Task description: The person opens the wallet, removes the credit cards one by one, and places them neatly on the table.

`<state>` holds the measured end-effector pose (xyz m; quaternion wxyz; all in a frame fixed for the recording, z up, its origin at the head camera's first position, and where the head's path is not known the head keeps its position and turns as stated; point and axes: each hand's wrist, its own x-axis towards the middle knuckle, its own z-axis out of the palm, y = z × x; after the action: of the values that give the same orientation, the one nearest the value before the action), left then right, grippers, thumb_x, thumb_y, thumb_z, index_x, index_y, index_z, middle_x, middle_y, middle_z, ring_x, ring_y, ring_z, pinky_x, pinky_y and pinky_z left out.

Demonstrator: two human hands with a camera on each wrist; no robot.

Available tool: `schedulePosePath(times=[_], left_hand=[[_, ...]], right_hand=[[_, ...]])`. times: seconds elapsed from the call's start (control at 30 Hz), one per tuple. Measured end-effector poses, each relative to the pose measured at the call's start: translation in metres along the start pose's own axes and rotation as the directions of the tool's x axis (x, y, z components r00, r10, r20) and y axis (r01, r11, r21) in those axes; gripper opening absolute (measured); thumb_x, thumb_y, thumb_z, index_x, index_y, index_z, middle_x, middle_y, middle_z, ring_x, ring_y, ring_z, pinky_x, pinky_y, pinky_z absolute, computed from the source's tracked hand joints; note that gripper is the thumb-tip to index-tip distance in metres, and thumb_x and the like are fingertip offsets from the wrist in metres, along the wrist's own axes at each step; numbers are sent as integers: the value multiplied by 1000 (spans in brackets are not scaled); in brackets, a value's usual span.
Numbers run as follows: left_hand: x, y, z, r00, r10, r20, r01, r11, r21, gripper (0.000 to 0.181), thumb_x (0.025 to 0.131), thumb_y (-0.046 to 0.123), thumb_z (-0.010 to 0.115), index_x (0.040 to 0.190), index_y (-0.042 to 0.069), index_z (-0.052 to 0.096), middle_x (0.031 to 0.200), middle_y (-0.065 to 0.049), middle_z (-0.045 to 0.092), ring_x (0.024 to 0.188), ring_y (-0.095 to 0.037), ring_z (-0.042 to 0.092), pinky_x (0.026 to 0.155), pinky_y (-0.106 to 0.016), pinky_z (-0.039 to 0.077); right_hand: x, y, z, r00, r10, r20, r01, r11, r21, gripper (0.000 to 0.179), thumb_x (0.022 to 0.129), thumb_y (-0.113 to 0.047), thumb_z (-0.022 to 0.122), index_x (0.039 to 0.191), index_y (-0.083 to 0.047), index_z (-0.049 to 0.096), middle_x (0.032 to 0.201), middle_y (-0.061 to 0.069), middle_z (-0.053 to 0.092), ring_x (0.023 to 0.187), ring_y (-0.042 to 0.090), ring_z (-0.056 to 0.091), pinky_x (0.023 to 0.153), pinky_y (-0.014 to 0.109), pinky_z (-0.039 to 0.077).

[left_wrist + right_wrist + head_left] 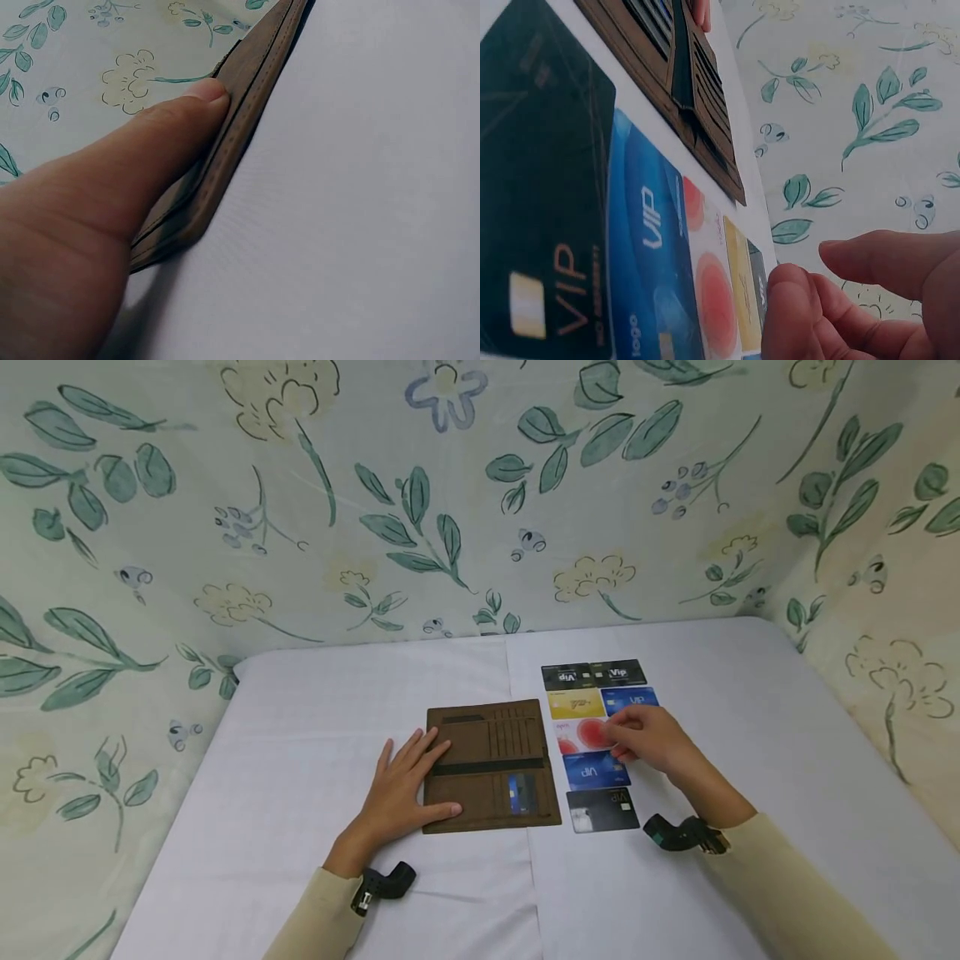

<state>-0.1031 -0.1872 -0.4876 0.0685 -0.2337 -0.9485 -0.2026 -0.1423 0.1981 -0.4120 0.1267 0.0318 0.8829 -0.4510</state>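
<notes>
A brown wallet (480,739) lies unfolded on the white table, with a blue card (522,793) in its lower right pocket. My left hand (401,789) rests spread on the wallet's left side; in the left wrist view its thumb (172,124) presses on the wallet's edge. My right hand (648,739) is over the right edge of a white card with red circles (577,737). In the right wrist view, a gap separates its thumb (877,259) from its bent fingers, and no card shows between them. Whether a fingertip touches the card, I cannot tell.
Around the white card lie a yellow card (575,703), a blue VIP card (630,697), another blue card (592,771) and a black card (602,810). Two dark VIP cards (618,673) form the top row. A floral cloth (450,527) hangs behind the table.
</notes>
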Motion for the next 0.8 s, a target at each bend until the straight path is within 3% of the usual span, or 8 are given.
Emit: schedulePosePath(times=[0.5,0.8], left_hand=[[0,0,0,1000,-9,11,9,1000,-1,96,74,75,61,150,22,37,158,-3,26,146,-27,17,113,-61,3],[1,-1,1,1000,-10,11,10,1000,4,96,74,75,61,150,23,36,158,-3,25,147,-26,17,113,-60,2]], right_hand=[[-14,-18,35,979,-75,188,38,981,193,26,93,-17,65,103,7,61,91,19,69,73,26,69,68,35,58],[-20,-22,58,954,-55,294,-16,972,234,25,94,-15,64,106,7,64,91,15,69,78,25,70,72,36,58]])
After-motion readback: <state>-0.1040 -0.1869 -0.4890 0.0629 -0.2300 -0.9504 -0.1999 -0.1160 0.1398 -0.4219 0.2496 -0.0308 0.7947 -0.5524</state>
